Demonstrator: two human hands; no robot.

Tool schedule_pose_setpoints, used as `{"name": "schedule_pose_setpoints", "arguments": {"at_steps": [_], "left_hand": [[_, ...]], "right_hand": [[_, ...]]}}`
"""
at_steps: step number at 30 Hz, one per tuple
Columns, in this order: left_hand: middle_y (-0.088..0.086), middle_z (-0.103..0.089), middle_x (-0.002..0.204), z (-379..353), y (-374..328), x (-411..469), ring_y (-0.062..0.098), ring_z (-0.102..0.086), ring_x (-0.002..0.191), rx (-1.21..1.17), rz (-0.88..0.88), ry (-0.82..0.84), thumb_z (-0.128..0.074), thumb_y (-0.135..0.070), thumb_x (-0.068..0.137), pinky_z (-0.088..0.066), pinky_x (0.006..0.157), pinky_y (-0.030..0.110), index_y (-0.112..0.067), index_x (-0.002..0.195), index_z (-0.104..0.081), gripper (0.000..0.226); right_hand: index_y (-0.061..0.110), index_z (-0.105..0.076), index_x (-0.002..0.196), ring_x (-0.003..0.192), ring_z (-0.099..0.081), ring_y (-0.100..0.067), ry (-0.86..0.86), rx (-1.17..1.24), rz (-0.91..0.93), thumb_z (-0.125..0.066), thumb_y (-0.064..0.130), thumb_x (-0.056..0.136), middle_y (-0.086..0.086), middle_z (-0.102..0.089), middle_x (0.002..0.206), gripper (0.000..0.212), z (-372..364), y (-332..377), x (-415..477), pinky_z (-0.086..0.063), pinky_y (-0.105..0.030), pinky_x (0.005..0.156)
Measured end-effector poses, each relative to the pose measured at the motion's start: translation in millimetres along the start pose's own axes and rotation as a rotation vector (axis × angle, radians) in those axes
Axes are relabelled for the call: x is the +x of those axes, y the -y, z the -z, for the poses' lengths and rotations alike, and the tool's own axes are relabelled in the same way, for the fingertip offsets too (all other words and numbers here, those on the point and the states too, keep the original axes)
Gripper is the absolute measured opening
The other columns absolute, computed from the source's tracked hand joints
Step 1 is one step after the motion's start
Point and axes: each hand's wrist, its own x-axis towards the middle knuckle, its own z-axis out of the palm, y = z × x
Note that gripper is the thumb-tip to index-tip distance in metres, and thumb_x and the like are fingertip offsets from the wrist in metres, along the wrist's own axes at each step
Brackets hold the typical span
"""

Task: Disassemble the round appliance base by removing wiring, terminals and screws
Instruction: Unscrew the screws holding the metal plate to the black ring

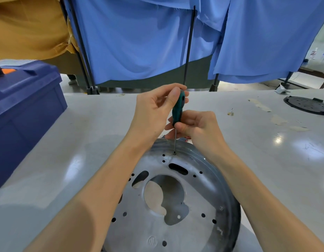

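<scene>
A round grey metal appliance base (175,206) lies on the white table in front of me, with a large centre cutout and several small holes. A green-handled screwdriver (178,108) stands upright, its thin shaft tip set on a screw (174,153) near the base's far rim. My left hand (154,110) pinches the top of the handle between thumb and fingers. My right hand (195,126) grips the lower end of the handle, fingers curled round it. A bit of red wiring (186,138) shows behind the right hand at the far rim.
A dark blue lidded plastic crate (24,113) stands at the left. A black round cover (308,105) lies at the far right of the table (84,142), with small loose parts (230,112) and tape scraps nearby. Blue curtains on black stands hang behind.
</scene>
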Motion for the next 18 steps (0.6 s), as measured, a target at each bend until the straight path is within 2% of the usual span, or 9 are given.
{"name": "schedule_pose_setpoints", "arguments": {"at_steps": [3, 5, 7, 9, 11, 13, 15, 18], "left_hand": [[0.003, -0.073, 0.091, 0.2, -1.7, -0.6, 0.01, -0.07, 0.084, 0.004, -0.024, -0.043, -0.063, -0.018, 0.091, -0.056, 0.069, 0.021, -0.014, 0.102, -0.071, 0.014], [0.006, -0.068, 0.092, -1.8, -0.1, 0.0, 0.002, -0.064, 0.079, 0.081, -0.06, -0.067, -0.073, -0.022, 0.083, -0.052, 0.068, 0.017, -0.021, 0.102, -0.072, 0.019], [0.012, -0.06, 0.096, -3.5, 1.7, 0.5, -0.002, -0.055, 0.076, 0.139, -0.062, -0.054, -0.075, -0.026, 0.081, -0.05, 0.067, 0.013, -0.03, 0.104, -0.071, 0.024], [0.016, -0.059, 0.101, -2.1, 1.5, 1.1, 0.0, -0.054, 0.081, 0.12, -0.032, -0.022, -0.068, -0.028, 0.087, -0.049, 0.066, 0.011, -0.032, 0.103, -0.071, 0.017], [0.016, -0.064, 0.103, 0.8, 0.5, 1.1, 0.012, -0.06, 0.087, 0.039, 0.0, 0.01, -0.054, -0.025, 0.096, -0.053, 0.068, 0.017, -0.024, 0.103, -0.071, 0.018], [0.01, -0.071, 0.1, 4.1, 1.2, 0.4, 0.015, -0.067, 0.094, -0.017, 0.006, 0.026, -0.049, -0.018, 0.099, -0.055, 0.077, 0.022, -0.014, 0.104, -0.07, 0.022], [0.006, -0.072, 0.097, 4.7, 0.2, 0.0, 0.014, -0.069, 0.093, -0.024, -0.01, 0.019, -0.056, -0.015, 0.095, -0.055, 0.08, 0.024, -0.011, 0.105, -0.07, 0.018], [0.003, -0.067, 0.096, -0.1, -0.4, 0.3, 0.001, -0.062, 0.083, 0.057, -0.035, -0.002, -0.07, -0.021, 0.085, -0.051, 0.072, 0.015, -0.023, 0.102, -0.072, 0.017]], "right_hand": [[0.002, -0.065, 0.102, 0.069, -0.074, -0.027, -0.007, 0.014, 0.012, -0.064, 0.001, 0.089, -0.012, -0.075, 0.084, 0.013, -2.0, 1.1, -1.3, -0.06, -0.031, 0.068], [0.0, -0.062, 0.1, 0.067, -0.074, -0.028, -0.031, 0.001, 0.033, -0.073, 0.008, 0.084, -0.014, -0.074, 0.082, 0.02, -2.8, 1.7, -1.4, -0.061, -0.034, 0.067], [-0.005, -0.062, 0.098, 0.065, -0.073, -0.028, -0.028, -0.024, 0.047, -0.072, 0.006, 0.085, -0.015, -0.074, 0.079, 0.019, -3.1, 2.4, -0.7, -0.061, -0.039, 0.069], [-0.004, -0.065, 0.097, 0.065, -0.073, -0.028, -0.016, -0.014, 0.031, -0.067, 0.001, 0.087, -0.014, -0.074, 0.079, 0.011, -2.9, 1.7, 0.2, -0.06, -0.034, 0.065], [0.0, -0.067, 0.097, 0.066, -0.073, -0.029, -0.008, -0.006, 0.013, -0.061, -0.002, 0.09, -0.013, -0.074, 0.082, 0.01, -2.6, 2.0, 0.0, -0.059, -0.029, 0.064], [0.005, -0.067, 0.101, 0.068, -0.073, -0.029, 0.0, -0.006, 0.014, -0.059, 0.0, 0.092, -0.01, -0.075, 0.084, 0.013, -2.9, 1.7, -0.6, -0.06, -0.033, 0.068], [0.008, -0.064, 0.102, 0.068, -0.073, -0.028, -0.009, 0.005, 0.017, -0.065, 0.006, 0.09, -0.01, -0.075, 0.083, 0.011, -3.2, 1.1, -1.3, -0.06, -0.034, 0.067], [0.002, -0.061, 0.1, 0.065, -0.073, -0.026, -0.039, -0.036, 0.038, -0.075, 0.012, 0.083, -0.012, -0.074, 0.078, 0.025, -2.9, 0.9, -1.3, -0.057, -0.026, 0.062]]}}
